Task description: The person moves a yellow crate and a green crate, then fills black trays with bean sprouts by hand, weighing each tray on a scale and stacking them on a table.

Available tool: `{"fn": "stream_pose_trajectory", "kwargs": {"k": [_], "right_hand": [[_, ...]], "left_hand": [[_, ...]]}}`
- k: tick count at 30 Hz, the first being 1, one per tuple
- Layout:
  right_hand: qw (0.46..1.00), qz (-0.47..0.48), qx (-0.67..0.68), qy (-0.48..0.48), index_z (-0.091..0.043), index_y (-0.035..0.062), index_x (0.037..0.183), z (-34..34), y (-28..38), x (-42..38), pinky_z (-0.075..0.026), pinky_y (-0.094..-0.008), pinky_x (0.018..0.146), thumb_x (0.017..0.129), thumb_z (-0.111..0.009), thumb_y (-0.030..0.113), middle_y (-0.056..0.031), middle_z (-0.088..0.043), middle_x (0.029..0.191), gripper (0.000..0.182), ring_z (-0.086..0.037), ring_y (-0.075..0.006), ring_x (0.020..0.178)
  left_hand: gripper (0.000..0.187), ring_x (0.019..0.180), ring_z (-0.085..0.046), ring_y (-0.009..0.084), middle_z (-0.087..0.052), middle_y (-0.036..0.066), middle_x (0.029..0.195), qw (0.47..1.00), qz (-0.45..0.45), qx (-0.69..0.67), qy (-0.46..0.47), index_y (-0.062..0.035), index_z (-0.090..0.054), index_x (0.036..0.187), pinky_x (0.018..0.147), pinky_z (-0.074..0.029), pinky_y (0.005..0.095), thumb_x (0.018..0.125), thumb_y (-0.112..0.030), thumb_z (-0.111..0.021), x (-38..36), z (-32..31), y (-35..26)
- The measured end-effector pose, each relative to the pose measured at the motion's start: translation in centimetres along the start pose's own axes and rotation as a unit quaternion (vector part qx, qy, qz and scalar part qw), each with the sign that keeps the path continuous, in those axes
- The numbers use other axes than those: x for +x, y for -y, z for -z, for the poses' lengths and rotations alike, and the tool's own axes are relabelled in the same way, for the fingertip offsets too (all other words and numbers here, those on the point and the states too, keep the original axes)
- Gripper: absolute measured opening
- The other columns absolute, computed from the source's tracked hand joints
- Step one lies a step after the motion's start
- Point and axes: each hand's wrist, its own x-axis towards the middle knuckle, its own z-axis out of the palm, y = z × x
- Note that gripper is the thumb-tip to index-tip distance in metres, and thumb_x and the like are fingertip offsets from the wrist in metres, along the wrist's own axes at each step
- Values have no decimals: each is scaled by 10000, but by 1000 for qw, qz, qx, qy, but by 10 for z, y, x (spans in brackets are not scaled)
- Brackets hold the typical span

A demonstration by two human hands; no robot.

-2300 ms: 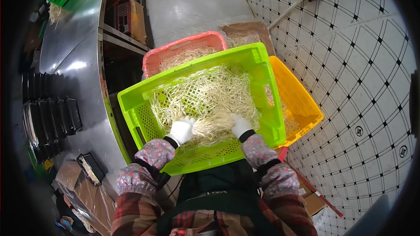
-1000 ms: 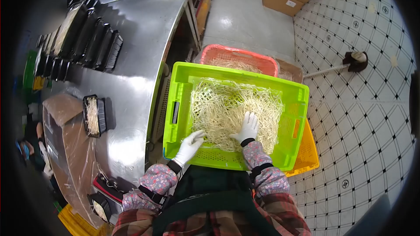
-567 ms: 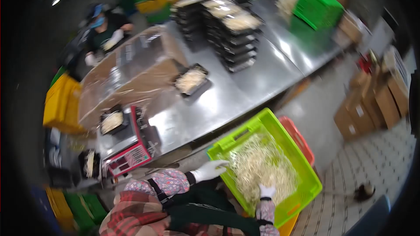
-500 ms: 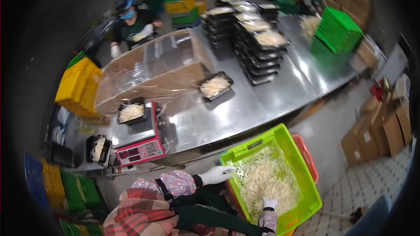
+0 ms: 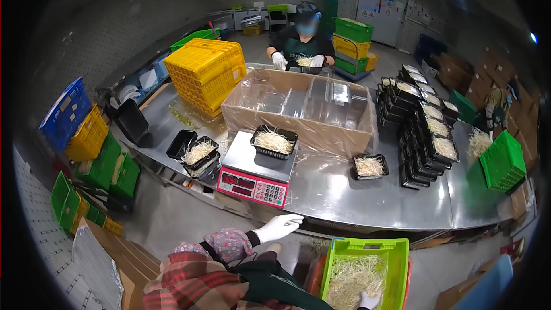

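My left hand (image 5: 279,228), in a white glove, is held in front of the table edge below the red scale (image 5: 253,188); its fingers are stretched out and hold nothing. Down in the light green crate (image 5: 396,275), my gloved right hand (image 5: 369,300) rests on the pale sprouts (image 5: 353,278). Its fingers are partly hidden and too small to tell what they grip. A black tray of sprouts (image 5: 273,142) sits on the scale's plate. Left of the scale lie more black trays, one with sprouts (image 5: 199,152). Another filled tray (image 5: 369,166) stands to the right.
Behind the scale stands a plastic-lined carton (image 5: 298,132) with clear lids. A yellow crate (image 5: 204,74) is at its left, stacked filled trays (image 5: 425,132) at its right. A masked co-worker (image 5: 303,37) handles a tray across the metal table (image 5: 321,195). Another person (image 5: 497,109) is far right.
The view has turned left, so the table and crate appear shifted. My left hand is now away from the crate's rim, nearer the scale. My right hand remains in the crate.
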Motion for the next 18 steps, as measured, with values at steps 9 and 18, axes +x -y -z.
{"fn": "stream_pose_trajectory", "kwargs": {"k": [9, 18], "right_hand": [[929, 210, 7, 303, -407, -24, 1333, -221, 246, 63, -419, -335, 999, 631, -758, 41, -143, -531, 1296, 787, -537, -215, 1158], [730, 325, -525, 292, -303, 139, 1420, -440, 247, 136, -393, -457, 987, 561, -820, 328, -168, -515, 1264, 1020, -480, -333, 1179]], "left_hand": [[311, 1009, -606, 122, -653, 92, 1102, 981, -64, -43, -176, -1, -561, 1219, 874, -477, 256, 918, -79, -550, -9, 109, -17], [380, 1063, -594, 187, -612, 134, 1158, 962, -35, -80, -258, 38, -502, 1253, 927, -461, 292, 883, -20, -570, -4, 241, 19]]}}
